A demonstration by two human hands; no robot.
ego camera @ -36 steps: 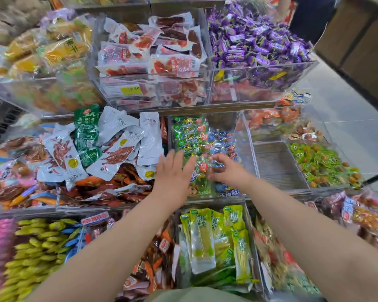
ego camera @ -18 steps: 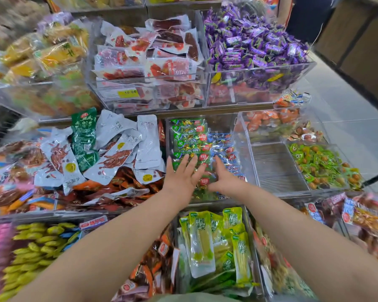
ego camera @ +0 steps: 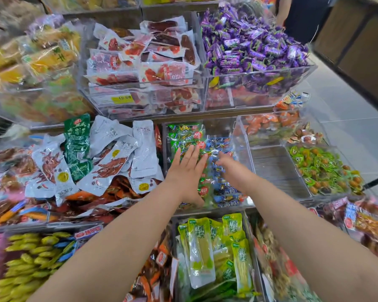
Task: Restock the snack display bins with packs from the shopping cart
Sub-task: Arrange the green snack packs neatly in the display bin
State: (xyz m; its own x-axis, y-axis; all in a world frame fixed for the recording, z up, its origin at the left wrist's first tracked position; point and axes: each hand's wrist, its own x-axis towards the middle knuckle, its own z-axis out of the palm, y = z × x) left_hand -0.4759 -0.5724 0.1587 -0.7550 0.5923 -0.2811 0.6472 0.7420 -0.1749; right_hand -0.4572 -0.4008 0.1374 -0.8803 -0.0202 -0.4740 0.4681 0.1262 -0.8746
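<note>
Right now, in the head view, both my arms reach up from the bottom edge toward the middle of the frame. My left grip (ego camera: 187,171) lies palm down, fingers straight and slightly fanned. It presses flat on the small green packs (ego camera: 183,132) in the left half of the clear bin (ego camera: 218,209) at the centre of the frame. My right grip (ego camera: 230,168) sits just to its right, with a narrow gap between the two sets of fingertips. It is blurred, but its fingers look loosely stretched out, lying on the small blue packs (ego camera: 222,142) that fill the right half of the same bin.

More green and blue packs show above my fingertips toward the back wall, and below my wrists toward the front wall.

Left of this bin lies a heap of white foil packs (ego camera: 144,149). In the upper right, on the higher shelf, a bin holds purple sweets (ego camera: 249,49). Directly below my wrists, in the lower middle, stand long yellow-green packs (ego camera: 201,247).
</note>
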